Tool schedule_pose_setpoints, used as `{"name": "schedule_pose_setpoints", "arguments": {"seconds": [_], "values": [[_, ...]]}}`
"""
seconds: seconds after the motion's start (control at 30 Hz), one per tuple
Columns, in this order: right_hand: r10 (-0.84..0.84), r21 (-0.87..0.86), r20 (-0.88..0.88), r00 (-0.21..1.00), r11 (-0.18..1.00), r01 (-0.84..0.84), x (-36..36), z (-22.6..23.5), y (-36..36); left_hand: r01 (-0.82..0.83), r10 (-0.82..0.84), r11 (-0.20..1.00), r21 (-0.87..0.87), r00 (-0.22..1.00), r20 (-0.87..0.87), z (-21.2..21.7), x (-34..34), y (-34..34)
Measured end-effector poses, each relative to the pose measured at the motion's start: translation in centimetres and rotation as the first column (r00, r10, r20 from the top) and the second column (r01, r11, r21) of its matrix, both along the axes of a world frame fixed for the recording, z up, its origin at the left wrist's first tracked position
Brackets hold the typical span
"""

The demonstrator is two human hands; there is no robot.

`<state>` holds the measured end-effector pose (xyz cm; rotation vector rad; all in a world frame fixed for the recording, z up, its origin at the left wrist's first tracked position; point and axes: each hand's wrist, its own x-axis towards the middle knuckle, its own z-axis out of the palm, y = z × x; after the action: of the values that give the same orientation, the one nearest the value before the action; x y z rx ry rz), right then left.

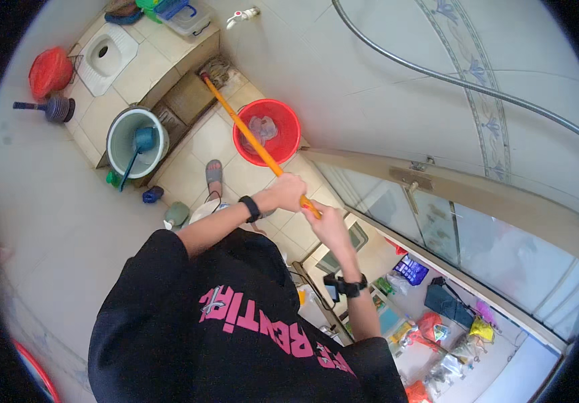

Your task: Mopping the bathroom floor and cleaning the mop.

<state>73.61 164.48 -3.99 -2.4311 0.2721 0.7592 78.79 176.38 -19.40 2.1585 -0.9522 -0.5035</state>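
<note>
Both hands grip a long orange mop handle (241,126) that slants from my chest to the far corner of the floor. My left hand (286,193) is wrapped round it, with a black band on that wrist. Close behind it, nearer the handle's end, my right hand (330,227) is closed on the same pole; a black strap with a small device sits on that wrist. At the far end, the greyish mop head (217,69) lies on the tiles by the wall and the raised step. The handle passes above a red bucket (284,127) holding crumpled clear plastic.
Left of the handle stands a pale bucket (116,141) with a blue dipper (145,139). A squat toilet (109,55) is set in the raised tiled step. A glass-paned door (437,215) stands at the right. Small bottles (177,213) are near my feet.
</note>
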Motion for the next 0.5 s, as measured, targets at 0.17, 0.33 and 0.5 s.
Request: {"name": "schedule_pose_setpoints", "arguments": {"seconds": [0.17,0.33,0.5], "values": [[-0.001,-0.006,0.033,0.999,1.000,0.001,0.2,-7.3,3.9,-0.016,0.016,0.998,-0.061,1.000,-0.009,-4.6,1.8,6.1],[0.018,0.148,0.153,0.988,0.988,-0.040,-0.8,-7.3,5.6,-0.053,0.054,0.988,-0.144,0.999,0.003,-3.8,1.4,8.4],[0.114,0.543,-0.101,0.988,0.839,-0.042,-0.3,0.3,6.3,0.103,-0.103,0.990,-0.095,0.995,0.006,3.1,1.1,11.0]]}}
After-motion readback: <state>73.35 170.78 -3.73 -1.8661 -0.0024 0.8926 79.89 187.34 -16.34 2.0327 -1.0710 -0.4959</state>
